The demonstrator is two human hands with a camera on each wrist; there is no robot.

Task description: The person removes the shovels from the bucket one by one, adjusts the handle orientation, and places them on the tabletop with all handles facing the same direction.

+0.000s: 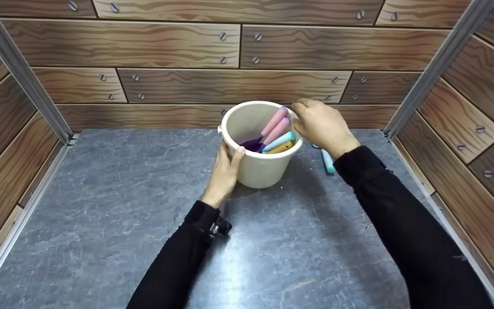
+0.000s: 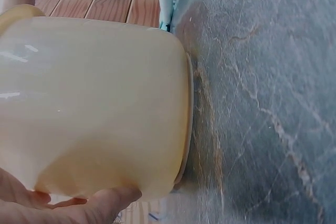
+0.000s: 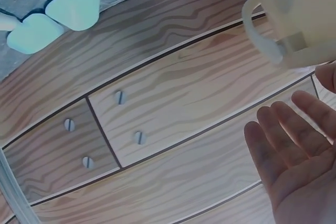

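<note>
A cream bucket (image 1: 264, 171) stands upright on the grey tabletop. My left hand (image 1: 225, 171) holds its near left side, the thumb at the rim and the fingers against the outer wall; the left wrist view shows those fingers (image 2: 113, 203) along the bucket. Inside are two pink handles (image 1: 277, 131), a light blue handle (image 1: 279, 141), a yellow piece (image 1: 281, 147) and something purple (image 1: 252, 145). At the right rim is my right hand (image 1: 322, 124), its fingers (image 3: 283, 129) loosely extended with nothing in them, near the bucket's side loop (image 3: 254, 27).
Right of the bucket, partly hidden by the right hand, lies a light blue handle (image 1: 327, 162) with a teal end. Two teal spade-like heads (image 3: 76, 6) show in the right wrist view. Wood-patterned walls (image 1: 178, 45) and metal frame posts (image 1: 28, 73) enclose the tabletop (image 1: 122, 193).
</note>
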